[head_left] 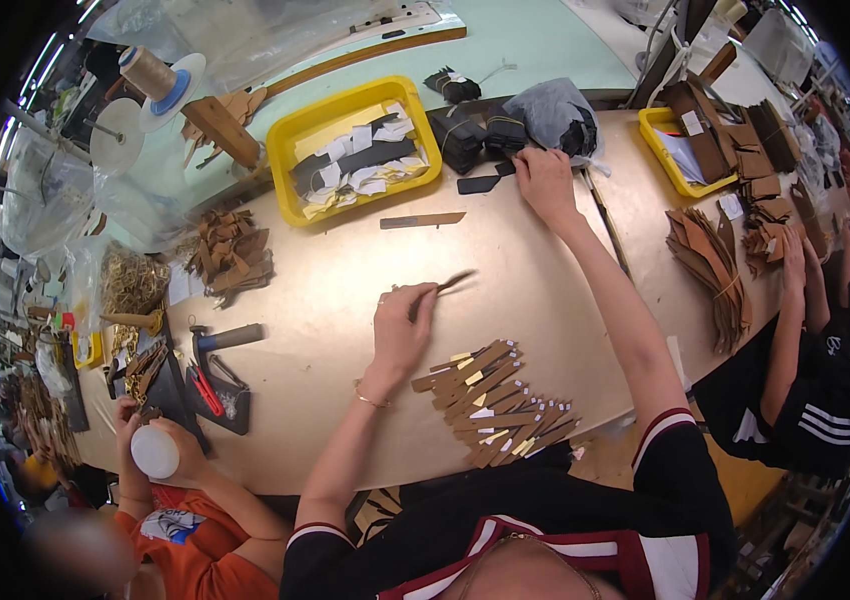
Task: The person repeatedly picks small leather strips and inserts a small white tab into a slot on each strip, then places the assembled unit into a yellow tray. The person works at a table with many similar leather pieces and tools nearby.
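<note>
My left hand [403, 325] rests on the tan table [325, 300] and holds a thin dark brush [445, 287] that points up and to the right. My right hand [545, 180] is stretched far forward and touches a flat black piece [479, 184] beside a pile of black bundles [475, 132]. Several brown leather strips [495, 405] with pale patches lie fanned out just right of my left wrist. A single brown strip [423, 220] lies alone between my hands.
A yellow tray [357, 148] holds black and white pieces at the back. A second yellow tray [680, 150] and stacks of brown leather [710, 265] sit to the right. A person in orange holds a white bottle [155, 452] at lower left; another person works at right.
</note>
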Tool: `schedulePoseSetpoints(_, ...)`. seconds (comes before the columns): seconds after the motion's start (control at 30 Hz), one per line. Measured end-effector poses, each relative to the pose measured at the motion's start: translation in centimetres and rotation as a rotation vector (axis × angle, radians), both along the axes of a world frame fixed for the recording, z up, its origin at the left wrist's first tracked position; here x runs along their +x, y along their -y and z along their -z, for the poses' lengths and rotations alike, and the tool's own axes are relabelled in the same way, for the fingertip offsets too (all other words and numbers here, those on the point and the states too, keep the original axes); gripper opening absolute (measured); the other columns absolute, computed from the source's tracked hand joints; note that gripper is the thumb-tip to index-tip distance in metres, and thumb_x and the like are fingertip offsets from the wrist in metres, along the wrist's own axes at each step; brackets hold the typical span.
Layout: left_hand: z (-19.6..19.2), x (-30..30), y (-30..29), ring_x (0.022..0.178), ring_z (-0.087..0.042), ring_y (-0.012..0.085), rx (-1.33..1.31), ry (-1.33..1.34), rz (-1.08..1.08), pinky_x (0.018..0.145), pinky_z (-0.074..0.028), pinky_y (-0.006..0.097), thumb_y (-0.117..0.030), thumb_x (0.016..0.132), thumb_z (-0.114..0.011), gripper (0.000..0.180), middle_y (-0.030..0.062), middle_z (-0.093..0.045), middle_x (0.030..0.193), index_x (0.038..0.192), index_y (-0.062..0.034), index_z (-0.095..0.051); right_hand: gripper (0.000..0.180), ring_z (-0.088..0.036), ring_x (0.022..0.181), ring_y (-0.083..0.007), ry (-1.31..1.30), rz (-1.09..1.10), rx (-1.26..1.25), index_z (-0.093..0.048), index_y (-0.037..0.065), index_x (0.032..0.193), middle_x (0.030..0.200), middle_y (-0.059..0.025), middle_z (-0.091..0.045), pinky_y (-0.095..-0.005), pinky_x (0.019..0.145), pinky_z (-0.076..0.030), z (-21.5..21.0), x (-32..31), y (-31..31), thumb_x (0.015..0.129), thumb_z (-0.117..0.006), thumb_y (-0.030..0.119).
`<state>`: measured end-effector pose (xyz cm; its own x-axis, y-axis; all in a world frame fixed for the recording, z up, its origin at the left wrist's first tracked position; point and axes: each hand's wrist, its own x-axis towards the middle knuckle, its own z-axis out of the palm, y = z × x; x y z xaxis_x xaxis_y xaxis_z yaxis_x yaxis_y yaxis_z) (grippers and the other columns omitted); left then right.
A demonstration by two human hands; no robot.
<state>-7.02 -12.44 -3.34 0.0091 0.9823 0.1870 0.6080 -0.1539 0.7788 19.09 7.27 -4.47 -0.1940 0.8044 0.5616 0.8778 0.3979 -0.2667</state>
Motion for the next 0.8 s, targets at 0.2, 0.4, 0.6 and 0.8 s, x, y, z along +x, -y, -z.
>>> schedulePoseSetpoints(0.2, -1.4, -2.0, -3.7, 0.069, -0.073, 0.0226, -0.445, 0.016, 0.019, 0.066, -0.053, 0.033, -0.023, 0.090, -0.068, 0.020, 0.0106, -0.074, 0.073, 0.094, -0.0040, -0.072, 0.013, -0.064, 0.085, -0.0309, -0.037, -0.003, -0.004, -0.065, 0.005, 0.092, 0.084, -0.0123, -0.068, -0.0418, 0.089, -0.043, -0.1, 0.2, 0.1, 0.093, -0.060, 0.016)
schedulePoseSetpoints(0.4, -2.8, -2.3, -5.5, 0.062, -0.070, 0.0179, -0.650, -0.030, 0.028, 0.065, -0.053, 0.032, -0.035, 0.095, -0.062, 0.033, 0.0095, -0.073, 0.070, 0.095, -0.0037, -0.070, 0.014, -0.064, 0.085, -0.0341, -0.092, -0.002, -0.040, -0.063, 0.004, 0.096, 0.086, -0.0152, -0.068, -0.0448, 0.082, -0.046, -0.1, 0.7, 0.2, 0.095, -0.058, 0.017)
schedulePoseSetpoints(0.6, -2.6, -2.2, -5.5, 0.063, -0.070, 0.0203, -0.583, -0.084, 0.058, 0.066, -0.053, 0.034, -0.038, 0.094, -0.061, 0.034, 0.0091, -0.072, 0.069, 0.093, -0.0050, -0.070, 0.016, -0.064, 0.086, -0.0366, -0.201, 0.013, -0.026, -0.062, 0.004, 0.101, 0.087, -0.0170, -0.068, -0.0459, 0.080, -0.047, 0.4, 1.0, 0.9, 0.097, -0.057, 0.018)
schedulePoseSetpoints(0.8, -2.4, -1.4, -5.1, 0.068, -0.070, 0.0266, -0.484, -0.238, 0.021, 0.067, -0.052, 0.039, -0.038, 0.092, -0.063, 0.032, 0.0093, -0.070, 0.067, 0.090, -0.0065, -0.069, 0.023, -0.066, 0.093, -0.0380, -0.427, 0.184, -0.262, -0.060, 0.001, 0.105, 0.096, -0.0200, -0.069, -0.0476, 0.079, -0.049, 0.9, 1.0, 0.8, 0.100, -0.055, 0.023)
